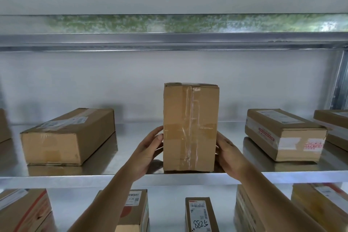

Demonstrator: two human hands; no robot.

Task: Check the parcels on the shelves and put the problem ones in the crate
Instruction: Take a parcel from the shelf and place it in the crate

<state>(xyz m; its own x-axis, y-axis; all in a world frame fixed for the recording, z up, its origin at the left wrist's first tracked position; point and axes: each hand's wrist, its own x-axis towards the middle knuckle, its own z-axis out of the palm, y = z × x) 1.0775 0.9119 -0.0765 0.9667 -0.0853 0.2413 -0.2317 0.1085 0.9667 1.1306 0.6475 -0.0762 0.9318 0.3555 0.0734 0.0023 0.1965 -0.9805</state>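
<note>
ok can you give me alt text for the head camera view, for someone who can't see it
A person's left hand and right hand hold the sides of a tall taped cardboard box standing upright near the front edge of a metal shelf. Flatter labelled parcels lie on either side of it, one on the left and one on the right, and more parcels sit on the shelf below.

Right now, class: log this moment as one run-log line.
stage: checking | left hand and right hand: holding upright parcel | place: shelf | crate: unseen
</note>
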